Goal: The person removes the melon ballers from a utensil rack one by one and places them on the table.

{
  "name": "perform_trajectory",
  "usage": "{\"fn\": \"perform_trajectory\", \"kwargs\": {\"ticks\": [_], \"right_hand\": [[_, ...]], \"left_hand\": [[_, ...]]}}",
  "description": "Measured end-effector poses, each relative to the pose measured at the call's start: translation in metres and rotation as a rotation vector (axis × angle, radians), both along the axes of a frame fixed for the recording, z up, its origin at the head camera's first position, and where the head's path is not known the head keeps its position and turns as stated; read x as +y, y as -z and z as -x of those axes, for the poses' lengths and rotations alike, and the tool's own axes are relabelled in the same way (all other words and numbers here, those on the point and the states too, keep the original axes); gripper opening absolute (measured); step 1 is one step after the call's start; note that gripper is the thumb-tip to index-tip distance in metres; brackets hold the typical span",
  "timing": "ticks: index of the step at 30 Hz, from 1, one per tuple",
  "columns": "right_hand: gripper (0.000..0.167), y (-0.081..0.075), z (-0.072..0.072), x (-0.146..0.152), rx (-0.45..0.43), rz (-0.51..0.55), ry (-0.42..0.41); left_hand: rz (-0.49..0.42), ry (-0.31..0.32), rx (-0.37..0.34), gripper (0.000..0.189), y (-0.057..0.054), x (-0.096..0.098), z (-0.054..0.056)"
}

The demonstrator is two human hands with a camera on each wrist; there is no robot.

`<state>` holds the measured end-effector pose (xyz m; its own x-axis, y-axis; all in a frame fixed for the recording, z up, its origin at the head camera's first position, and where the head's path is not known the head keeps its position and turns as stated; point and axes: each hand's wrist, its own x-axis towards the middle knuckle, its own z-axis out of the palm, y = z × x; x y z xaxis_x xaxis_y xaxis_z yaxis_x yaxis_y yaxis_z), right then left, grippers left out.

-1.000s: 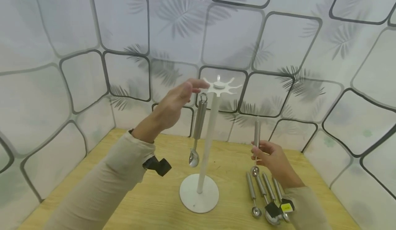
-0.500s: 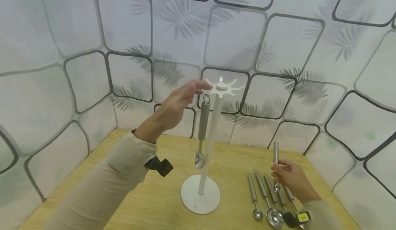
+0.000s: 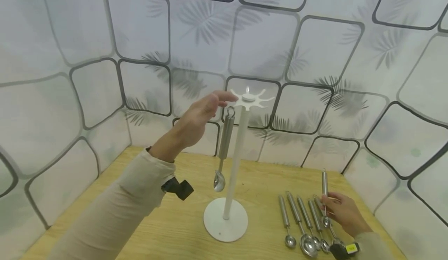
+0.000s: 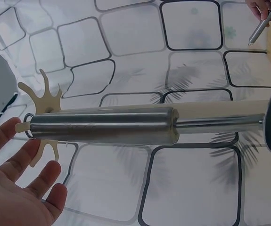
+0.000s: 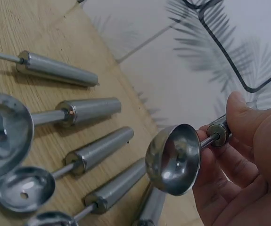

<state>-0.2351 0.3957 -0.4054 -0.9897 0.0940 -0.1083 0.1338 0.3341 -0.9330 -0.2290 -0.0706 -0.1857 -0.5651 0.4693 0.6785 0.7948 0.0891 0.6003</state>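
A white stand (image 3: 237, 151) with a round base and a star-shaped top of prongs rises from the table. From one prong hangs a steel scoop (image 3: 225, 137) by its handle ring. My left hand (image 3: 196, 122) has its fingers extended, fingertips at that prong beside the ring; in the left wrist view the hanging scoop (image 4: 102, 125) runs past the spread fingers. At the right, my right hand (image 3: 344, 213) pinches a steel melon baller (image 3: 324, 184) low on its handle, handle end up. Its small round bowl (image 5: 173, 160) faces the right wrist camera.
Several steel utensils with round bowls (image 3: 308, 246) lie side by side on the wooden table (image 3: 168, 221), below and left of my right hand. Patterned cloth walls (image 3: 196, 30) enclose the table at the back and both sides.
My right hand has moved right and down with the melon baller, from above the row of utensils to its right end. My left hand stays at the prong.
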Motion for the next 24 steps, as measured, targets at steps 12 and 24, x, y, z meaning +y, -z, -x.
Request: {"fn": "perform_trajectory", "kwargs": {"ticks": [12,24], "right_hand": [[0.065,0.026,-0.006,0.041,-0.095,0.01,0.036],[0.045,0.033,-0.008,0.063,-0.144,-0.025,-0.101]], "left_hand": [[0.019,-0.02,0.006,0.086,0.001,-0.001,0.001],[0.024,-0.029,0.008,0.097,0.0,-0.002,-0.001]]}}
